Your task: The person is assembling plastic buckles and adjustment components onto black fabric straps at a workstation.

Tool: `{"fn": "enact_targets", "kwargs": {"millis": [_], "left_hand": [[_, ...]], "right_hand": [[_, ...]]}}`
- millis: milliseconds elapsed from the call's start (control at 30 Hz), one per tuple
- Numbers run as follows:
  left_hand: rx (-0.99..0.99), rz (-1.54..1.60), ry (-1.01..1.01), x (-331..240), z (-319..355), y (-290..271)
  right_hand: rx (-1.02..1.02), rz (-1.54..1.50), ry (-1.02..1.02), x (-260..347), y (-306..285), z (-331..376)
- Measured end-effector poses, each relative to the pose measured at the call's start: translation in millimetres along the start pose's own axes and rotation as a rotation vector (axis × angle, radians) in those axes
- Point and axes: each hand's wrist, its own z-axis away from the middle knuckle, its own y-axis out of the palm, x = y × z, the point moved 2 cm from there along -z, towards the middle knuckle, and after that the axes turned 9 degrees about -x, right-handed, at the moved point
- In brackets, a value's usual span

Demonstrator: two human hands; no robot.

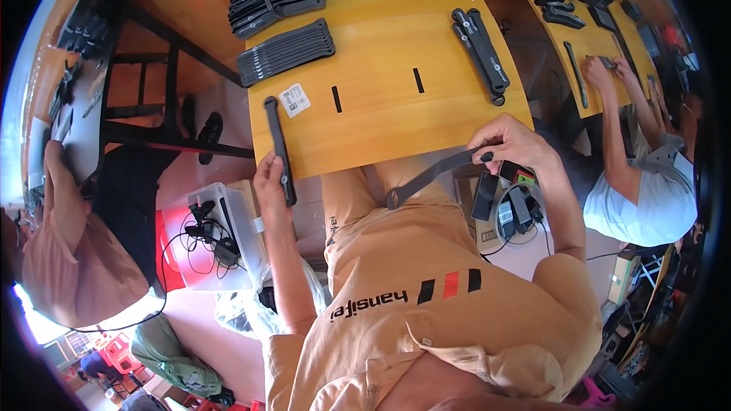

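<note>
Two dark straps are in hand. The left hand (268, 176) grips one strap (279, 148) that runs lengthwise up over the counter (396, 118) edge; the right hand (512, 146) pinches the end of another strap (431, 175) — its long axis slants down-left off the counter, toward the lap.

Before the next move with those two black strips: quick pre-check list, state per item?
1. Left hand grips black strip: ok, fingers closed near its lower end, upper part lying on the wooden table.
2. Right hand grips grey-black strip: ok, held at one end; the other end hangs off the table edge over the lap.
3. The two strips apart: ok, not touching.
4. White label clear of the left strip: ok, just beside it.
5. Stacked strips undisturbed: ok.
6. Strip ends intact: cannot tell, too small.
</note>
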Motion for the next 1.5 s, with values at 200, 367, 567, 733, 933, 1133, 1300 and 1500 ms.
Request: {"fn": "enact_targets", "kwargs": {"millis": [200, 367, 567, 733, 933, 1133, 1300, 1500], "left_hand": [[-0.258, -0.745, 0.565, 7, 8, 33], [-0.258, -1.071, 0.429, -11, 17, 42], [0.319, -0.597, 0.762, -61, 59, 92], [0.91, -0.663, 0.324, -61, 70, 122], [0.842, -0.495, 0.066, -30, 27, 89], [0.684, -0.424, -0.021, -28, -7, 90], [0.552, -0.401, 0.004, -27, -38, 112], [0.415, -0.331, 0.013, -12, -74, 135]], "right_hand": [[-0.061, -0.057, 0.002, -8, 3, -2], [-0.055, -0.035, 0.013, -11, -1, -4], [-0.012, 0.149, -0.037, 10, 31, -21], [0.031, 0.193, -0.165, 21, 45, -45], [-0.014, 0.066, -0.058, -18, 29, -62], [-0.153, -0.119, -0.133, -36, 20, -88], [-0.373, -0.05, -0.105, -34, 10, -112], [-0.534, -0.196, -0.107, -41, -6, -149]]}}
